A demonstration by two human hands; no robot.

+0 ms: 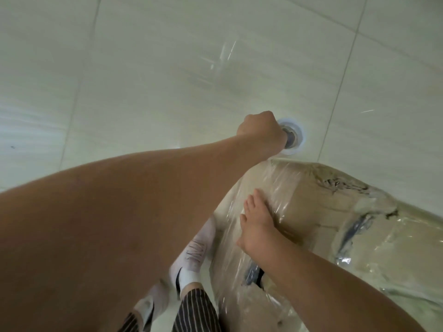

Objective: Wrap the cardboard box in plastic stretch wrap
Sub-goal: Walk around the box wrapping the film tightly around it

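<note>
**Lower right: cardboard box (323, 212) mid-wrap**

The box lies lower right, partly covered in film (278, 185). My right hand (256, 224) presses flat on it. My left hand (261, 130), at centre, is clenched round the wrap roll (293, 137). Next, I reckon, carry the roll round, keeping the film taut.

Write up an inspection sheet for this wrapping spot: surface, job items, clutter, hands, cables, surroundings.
Surface: pale glossy tiled floor, thin grey grout lines.
Job's things: brown cardboard box, partly covered in clear film, torn patches on top; roll of clear stretch wrap seen end-on beyond the box's corner.
Clutter: nothing seen.
Hands: left hand grips the roll's top in a fist; right hand lies flat, fingers straight, pressing film on the box.
Cables: nothing seen.
Surroundings: white sneaker and striped trouser leg beside the box.
</note>
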